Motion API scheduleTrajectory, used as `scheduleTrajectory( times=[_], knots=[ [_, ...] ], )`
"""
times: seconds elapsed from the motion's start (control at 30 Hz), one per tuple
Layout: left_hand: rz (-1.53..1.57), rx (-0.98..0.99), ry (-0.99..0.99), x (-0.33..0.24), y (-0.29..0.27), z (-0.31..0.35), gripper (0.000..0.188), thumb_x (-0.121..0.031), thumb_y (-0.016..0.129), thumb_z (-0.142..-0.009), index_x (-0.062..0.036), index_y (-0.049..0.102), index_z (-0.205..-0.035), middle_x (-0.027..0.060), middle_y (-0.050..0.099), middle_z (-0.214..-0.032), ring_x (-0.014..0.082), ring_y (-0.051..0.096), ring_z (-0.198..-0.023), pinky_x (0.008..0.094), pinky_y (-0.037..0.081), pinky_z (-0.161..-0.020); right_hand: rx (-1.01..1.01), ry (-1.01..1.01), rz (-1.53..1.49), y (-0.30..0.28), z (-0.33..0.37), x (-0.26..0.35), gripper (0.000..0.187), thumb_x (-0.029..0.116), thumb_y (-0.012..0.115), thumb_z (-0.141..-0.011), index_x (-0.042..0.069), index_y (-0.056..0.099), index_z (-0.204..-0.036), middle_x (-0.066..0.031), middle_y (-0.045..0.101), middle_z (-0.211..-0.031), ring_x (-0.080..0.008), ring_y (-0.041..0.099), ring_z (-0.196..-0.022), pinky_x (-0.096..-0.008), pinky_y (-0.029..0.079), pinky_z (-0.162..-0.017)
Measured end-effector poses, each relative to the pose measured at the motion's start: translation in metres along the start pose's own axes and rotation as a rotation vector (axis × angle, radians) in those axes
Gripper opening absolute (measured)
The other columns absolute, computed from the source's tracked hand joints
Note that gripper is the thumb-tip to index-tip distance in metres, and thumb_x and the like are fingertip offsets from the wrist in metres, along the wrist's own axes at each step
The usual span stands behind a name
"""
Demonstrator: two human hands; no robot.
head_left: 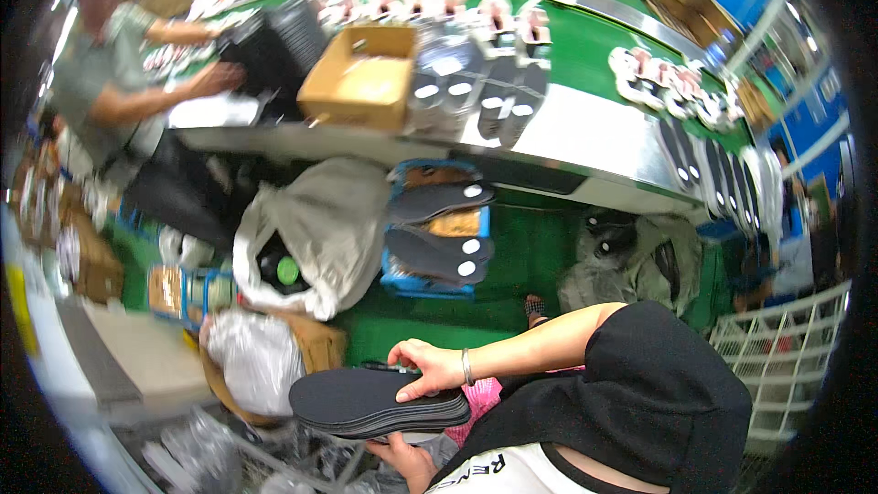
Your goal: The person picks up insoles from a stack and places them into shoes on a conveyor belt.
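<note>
A thick stack of black shoe insoles (366,398) lies level in front of me at the lower middle. My right hand (430,368), with a bracelet at the wrist, is closed over its heel end. The thumb presses on the top insole, and the fingers curl along the far side. From the near side my left hand (404,459) grips the stack's lower edge, its fingers partly hidden underneath. Just beyond, more black insoles with white round labels (441,254) rest on a blue crate (430,291). Something pink (482,395) shows beside my right wrist.
A steel-edged bench (585,133) carries a cardboard box (361,78), insole stacks (501,101) and shoes on a green belt (585,50). A co-worker (114,82) handles black pieces at left. Sacks (325,220), a bagged carton (256,361) and a white wire basket (786,357) surround me.
</note>
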State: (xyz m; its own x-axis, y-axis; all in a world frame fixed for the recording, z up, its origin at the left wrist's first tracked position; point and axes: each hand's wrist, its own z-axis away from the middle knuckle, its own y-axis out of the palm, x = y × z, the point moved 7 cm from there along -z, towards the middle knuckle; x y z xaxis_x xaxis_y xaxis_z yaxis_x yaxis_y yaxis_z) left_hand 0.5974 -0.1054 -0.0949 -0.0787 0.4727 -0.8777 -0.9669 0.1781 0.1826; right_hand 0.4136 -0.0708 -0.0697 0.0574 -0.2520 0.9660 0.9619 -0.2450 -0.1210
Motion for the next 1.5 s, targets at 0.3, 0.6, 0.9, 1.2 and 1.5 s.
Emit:
scheduleTrajectory(
  times=[0.3,0.6,0.9,1.2,1.5],
  knots=[
    [-0.503,0.45,0.523,0.01,0.281,0.091,0.069,-0.005,0.06,-0.071,0.0047,0.018,-0.124,0.021,0.029,-0.121,0.029,0.035,-0.111,0.0376,0.025,-0.097,-0.089,0.303,-1.071,-0.205,0.196,-0.023,0.058,0.028,0.066,-0.072,-0.002,0.04,-0.115,-0.0092,0.053,-0.105,-0.0113,0.054,-0.087,-0.0249,0.047,-0.074],
    [-0.712,0.984,0.869,0.07,0.53,0.228,0.073,-0.003,0.059,-0.057,0.0086,0.023,-0.12,0.0219,0.034,-0.115,0.0328,0.033,-0.11,0.0385,0.022,-0.097,-0.616,-0.197,-1.379,-0.351,0.355,-0.049,0.034,0.014,0.06,-0.075,0.002,0.051,-0.105,-0.0065,0.059,-0.094,-0.014,0.058,-0.081,-0.027,0.047,-0.073],
    [-0.406,1.438,1.56,0.13,0.672,0.264,0.067,-0.008,0.067,-0.05,-0.0085,0.04,-0.111,0.0103,0.047,-0.11,0.0283,0.041,-0.104,0.0423,0.025,-0.093,-1.341,-0.248,-1.155,-0.46,0.503,-0.112,0.037,0.011,0.059,-0.074,0.0,0.049,-0.108,-0.0089,0.058,-0.099,-0.0193,0.058,-0.087,-0.0328,0.046,-0.08],
    [0.216,1.957,1.926,0.225,0.737,0.327,0.036,-0.019,0.055,-0.07,-0.0239,0.046,-0.105,-0.0016,0.047,-0.109,0.0183,0.042,-0.104,0.0459,0.023,-0.096,-1.541,0.1,-1.067,-0.524,0.59,-0.165,0.035,0.016,0.057,-0.078,-0.001,0.048,-0.108,-0.0118,0.058,-0.1,-0.02,0.058,-0.087,-0.0328,0.048,-0.078],
    [-0.078,2.259,1.807,0.324,0.769,0.35,0.039,-0.033,0.055,-0.07,-0.022,0.047,-0.106,0.0005,0.044,-0.108,0.0202,0.038,-0.108,0.0476,0.017,-0.098,-1.263,0.736,-0.826,-0.59,0.585,-0.232,0.059,0.032,0.068,-0.068,-0.006,0.047,-0.108,-0.0141,0.056,-0.1,-0.0195,0.056,-0.088,-0.0293,0.045,-0.077]
  ],
)
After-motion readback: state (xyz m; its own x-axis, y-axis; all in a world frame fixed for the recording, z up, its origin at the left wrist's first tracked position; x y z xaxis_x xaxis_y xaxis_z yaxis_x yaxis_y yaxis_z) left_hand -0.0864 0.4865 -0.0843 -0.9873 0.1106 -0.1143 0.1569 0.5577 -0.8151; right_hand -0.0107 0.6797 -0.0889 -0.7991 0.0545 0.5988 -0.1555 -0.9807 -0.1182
